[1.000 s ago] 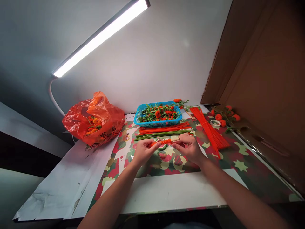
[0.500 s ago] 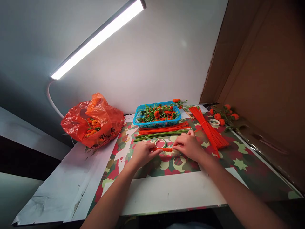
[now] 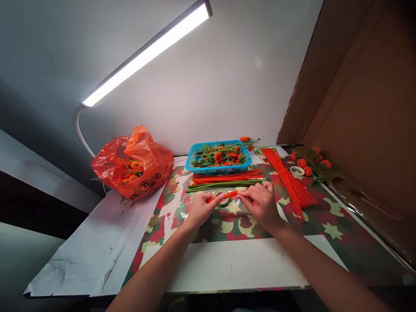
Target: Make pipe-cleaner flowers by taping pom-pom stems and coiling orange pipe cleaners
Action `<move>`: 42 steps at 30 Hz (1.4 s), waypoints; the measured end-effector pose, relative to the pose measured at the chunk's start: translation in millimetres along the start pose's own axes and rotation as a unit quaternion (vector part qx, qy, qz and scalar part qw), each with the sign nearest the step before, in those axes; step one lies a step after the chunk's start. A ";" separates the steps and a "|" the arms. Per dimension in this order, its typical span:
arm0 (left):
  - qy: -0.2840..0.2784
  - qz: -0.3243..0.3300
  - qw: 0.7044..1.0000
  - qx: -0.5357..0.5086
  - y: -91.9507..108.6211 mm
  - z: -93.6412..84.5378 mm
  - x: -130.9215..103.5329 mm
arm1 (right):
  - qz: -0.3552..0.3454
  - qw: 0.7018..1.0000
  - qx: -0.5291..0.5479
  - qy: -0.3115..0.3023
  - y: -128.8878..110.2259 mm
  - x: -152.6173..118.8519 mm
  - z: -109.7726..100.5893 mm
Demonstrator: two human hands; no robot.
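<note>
Orange fuzzy strip [image 3: 230, 195] spans the gap between 2 bare hands, midway between the left and right edges of the bench [image 3: 211, 227] and well back from its near edge. The left hand [image 3: 202, 209] pinches 1 end between thumb and fingers, covering much of it; the right hand [image 3: 261, 203] pinches the other, fingertips close together. The strip looks wound, like a tight coil, and crosses the view of a green tape roll [image 3: 226, 202]; whether they touch, I cannot tell. To do this handling well, I would pinch lightly so the fuzz is not crushed, pull both ends evenly so the turns do not open, and roll with 1 hand while the other steadies. Lifting the work clear of the tape roll would likely prevent snagging. Green stems [image 3: 224, 185] and red stems [image 3: 227, 178] lie just beyond, side by side, in front of the blue basket [image 3: 218, 170] at the far edge; another red bundle [image 3: 289, 184] slants toward the right edge, so the right elbow should probably stay low and inward.
</note>
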State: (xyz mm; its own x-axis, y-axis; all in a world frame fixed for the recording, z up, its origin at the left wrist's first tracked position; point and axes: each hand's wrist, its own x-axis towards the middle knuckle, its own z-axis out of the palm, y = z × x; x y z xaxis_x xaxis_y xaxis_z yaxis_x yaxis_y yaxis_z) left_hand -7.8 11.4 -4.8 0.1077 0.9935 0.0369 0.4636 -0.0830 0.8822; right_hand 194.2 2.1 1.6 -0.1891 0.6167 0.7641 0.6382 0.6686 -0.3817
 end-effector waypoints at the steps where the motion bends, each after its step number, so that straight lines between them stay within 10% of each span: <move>1: -0.012 -0.008 1.000 -0.025 -1.0 0.6 0.3 | 0.007 1.000 0.029 0.005 -1.0 0.8 -1.8; 9: -0.068 -0.019 0.986 -0.150 -2.9 1.2 -0.9 | 0.101 0.956 0.258 -0.100 6.6 5.7 -8.0; 16: -0.097 0.068 0.991 -0.062 -5.1 -8.4 1.1 | 0.237 0.879 0.342 -0.234 14.9 12.6 -11.5; 28: -0.070 0.123 0.967 0.214 6.3 -24.6 0.4 | 0.060 0.983 0.032 -0.169 25.7 10.1 -10.2; 42: 0.007 0.084 0.973 0.216 9.0 -20.7 -2.3 | -0.047 0.993 -0.102 -0.038 10.0 3.3 -11.3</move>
State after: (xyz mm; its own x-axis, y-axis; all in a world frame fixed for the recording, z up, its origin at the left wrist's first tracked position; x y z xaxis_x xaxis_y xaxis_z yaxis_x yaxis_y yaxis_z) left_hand -22.1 10.0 12.8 0.2040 0.9635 0.1731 0.7670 -0.2672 0.5834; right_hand 208.4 6.1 6.2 -0.3056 0.5902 0.7472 0.7511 0.6317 -0.1918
